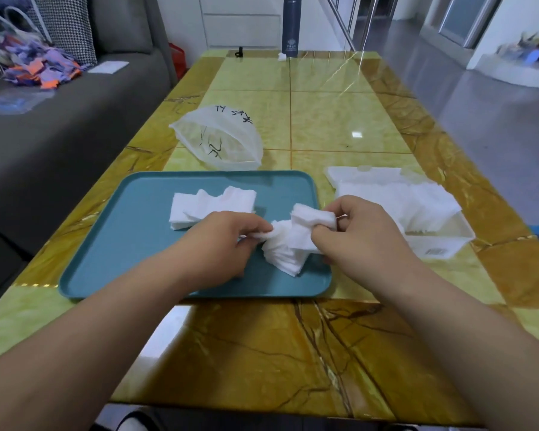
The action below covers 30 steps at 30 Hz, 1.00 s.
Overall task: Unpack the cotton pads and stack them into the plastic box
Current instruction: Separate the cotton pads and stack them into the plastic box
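Cotton pads half-hide the plastic box (bottle cropped above).

Left hand and right hand bare; forearms bare to the frame edge. Indistinct dark-and-white clothing shows below the counter's near edge.
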{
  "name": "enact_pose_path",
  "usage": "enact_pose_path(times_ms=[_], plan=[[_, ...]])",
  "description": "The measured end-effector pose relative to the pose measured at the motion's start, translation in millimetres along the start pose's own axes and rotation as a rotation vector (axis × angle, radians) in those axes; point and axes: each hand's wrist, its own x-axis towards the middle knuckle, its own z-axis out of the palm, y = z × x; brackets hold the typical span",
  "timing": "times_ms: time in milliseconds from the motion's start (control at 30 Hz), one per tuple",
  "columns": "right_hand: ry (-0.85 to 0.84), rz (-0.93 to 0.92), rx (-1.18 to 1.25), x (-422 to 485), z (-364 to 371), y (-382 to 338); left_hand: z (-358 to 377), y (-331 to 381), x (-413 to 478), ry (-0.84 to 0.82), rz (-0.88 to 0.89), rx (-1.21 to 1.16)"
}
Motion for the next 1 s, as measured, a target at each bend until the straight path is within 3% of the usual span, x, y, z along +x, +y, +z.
enact_pose_path(times_ms=[133,233,333,433,500,600,800,933,1000], plan=[[0.039,0.001,0.119,-1.0,4.3,-6.0,-10.5,-1.9,-9.0,0.23,-0.07,-0.194],[0.076,-0.024,0.253,-1.1,4.6,-10.9,-20.9,4.6,-15.0,0.317,-0.168,-0.521],[0.045,-0.018,0.334,-2.7,9.6,-12.9,-25.7,16.8,-24.5,0.191,-0.139,-0.893],[-0.01,-0.053,0.366,-6.1,13.3,-15.7,-26.7,30.7,-34.0,0.028,-0.041,-1.037],[-0.08,-0.084,0.39,-9.6,13.4,-19.2,-25.0,35.4,-36.2,-0.005,-0.002,-1.002],[-0.168,-0.11,0.456,-13.4,13.6,-20.7,-18.2,32.2,-32.6,0.101,-0.017,-0.847],[-0.199,-0.118,0.467,-11.7,10.1,-17.9,-7.2,28.3,-24.9,0.236,-0.011,-0.758],[-0.314,-0.126,0.491,-10.9,6.0,-15.8,-2.7,25.8,-22.0,0.273,-0.01,-0.703],[-0.258,-0.13,0.439,-11.9,7.5,-13.7,-0.4,26.3,-20.3,0.296,-0.009,-0.661]])
